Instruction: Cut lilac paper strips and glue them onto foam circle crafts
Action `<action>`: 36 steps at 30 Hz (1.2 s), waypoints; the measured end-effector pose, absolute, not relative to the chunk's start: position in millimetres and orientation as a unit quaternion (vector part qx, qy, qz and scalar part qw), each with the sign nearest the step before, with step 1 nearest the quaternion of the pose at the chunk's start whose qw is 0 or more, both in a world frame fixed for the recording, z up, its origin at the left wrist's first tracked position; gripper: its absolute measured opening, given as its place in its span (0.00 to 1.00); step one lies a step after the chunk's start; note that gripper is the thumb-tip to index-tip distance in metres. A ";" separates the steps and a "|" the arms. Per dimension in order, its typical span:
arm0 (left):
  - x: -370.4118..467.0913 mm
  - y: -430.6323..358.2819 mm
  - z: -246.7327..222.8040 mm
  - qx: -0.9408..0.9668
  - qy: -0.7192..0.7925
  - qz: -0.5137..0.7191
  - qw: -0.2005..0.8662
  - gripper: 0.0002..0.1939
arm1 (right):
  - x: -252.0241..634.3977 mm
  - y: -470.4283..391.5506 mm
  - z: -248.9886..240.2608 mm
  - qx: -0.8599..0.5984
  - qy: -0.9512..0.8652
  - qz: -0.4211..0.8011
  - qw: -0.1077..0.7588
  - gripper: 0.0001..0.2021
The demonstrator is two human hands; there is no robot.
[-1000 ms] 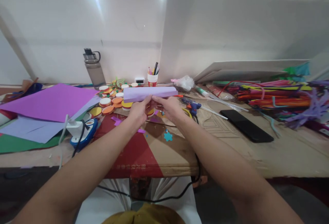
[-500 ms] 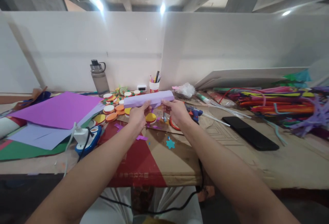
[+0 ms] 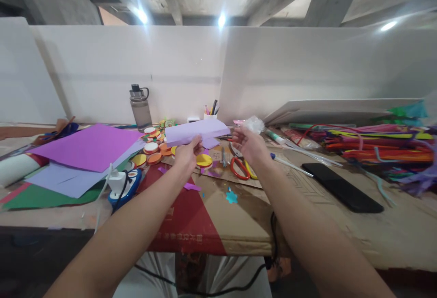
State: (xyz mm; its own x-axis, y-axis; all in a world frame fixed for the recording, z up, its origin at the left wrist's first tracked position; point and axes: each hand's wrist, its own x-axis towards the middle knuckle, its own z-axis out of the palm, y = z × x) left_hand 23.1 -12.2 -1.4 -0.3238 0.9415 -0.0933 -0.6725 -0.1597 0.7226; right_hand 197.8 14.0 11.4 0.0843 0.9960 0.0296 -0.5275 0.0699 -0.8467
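Left hand point(image 3: 186, 157): pinching the lower edge of a folded lavender paper point(image 3: 194, 130), thumb on the near face, other fingers mostly hidden. Paper in the air over the workbench point(image 3: 392, 238), long side roughly crosswise, in front of the pen cup point(image 3: 209, 116), whose base it hides. Right hand point(image 3: 252, 147): raised, apart from the paper, fingers loosely parted and partly curled; a clear plastic bag point(image 3: 255, 124) lies just behind it. Scissors point(image 3: 233, 169) with 1 red and 1 yellow handle lie near the right hand on cardboard point(image 3: 239, 225). Nearby: a yellow disc point(image 3: 204, 160) and a turquoise snowflake-shaped cutout point(image 3: 231, 197). Further left, a purple sheet point(image 3: 90, 146); further right, a black phone point(image 3: 341, 187)
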 end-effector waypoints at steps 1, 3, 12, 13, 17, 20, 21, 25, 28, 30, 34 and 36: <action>25.6 -12.6 -2.3 0.196 0.344 0.733 0.553 0.08 | 191.8 10.0 9.9 -0.338 -0.345 0.606 0.632 0.11; 30.6 -13.8 -4.1 0.196 0.339 0.732 0.557 0.08 | 177.7 1.1 5.0 -0.302 -0.371 0.636 0.605 0.15; 36.2 -18.0 -7.4 0.220 0.334 0.704 0.588 0.07 | 158.5 -5.8 -10.4 -0.325 -0.434 0.595 0.594 0.13; 35.2 -17.4 -7.3 0.222 0.333 0.703 0.588 0.08 | 159.7 -4.4 -9.9 -0.325 -0.429 0.588 0.604 0.13; 30.3 -14.5 -5.1 0.229 0.338 0.708 0.576 0.09 | 161.6 -1.6 -7.4 -0.323 -0.410 0.567 0.637 0.13; 26.2 -13.0 -2.7 0.232 0.342 0.713 0.566 0.11 | 162.8 -1.0 -6.0 -0.322 -0.398 0.560 0.651 0.13; 24.5 -12.4 -2.0 0.232 0.342 0.716 0.563 0.11 | 163.8 -0.7 -5.5 -0.321 -0.395 0.559 0.655 0.13; 16.5 -10.0 0.8 0.234 0.331 0.723 0.559 0.09 | 168.6 0.8 -3.3 -0.313 -0.385 0.557 0.666 0.13; 12.3 -9.0 3.1 0.232 0.334 0.723 0.559 0.08 | 169.1 0.8 -1.6 -0.312 -0.377 0.559 0.669 0.12; 9.3 -8.2 4.6 0.232 0.338 0.720 0.560 0.07 | 168.7 0.9 -0.4 -0.314 -0.369 0.561 0.672 0.12; -4.5 -3.3 9.8 0.203 0.336 0.734 0.554 0.07 | 175.2 5.2 3.1 -0.311 -0.342 0.559 0.689 0.10; -14.3 0.1 13.7 0.173 0.325 0.761 0.534 0.07 | 182.3 8.8 5.6 -0.307 -0.323 0.552 0.704 0.08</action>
State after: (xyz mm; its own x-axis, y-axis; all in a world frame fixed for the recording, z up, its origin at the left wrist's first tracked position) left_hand -14.3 0.1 13.7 -0.3693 0.9255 -0.0840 -0.7010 -0.2181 0.6790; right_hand 182.3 8.8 5.6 0.1813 0.9767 0.1149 -0.5798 0.2006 -0.7897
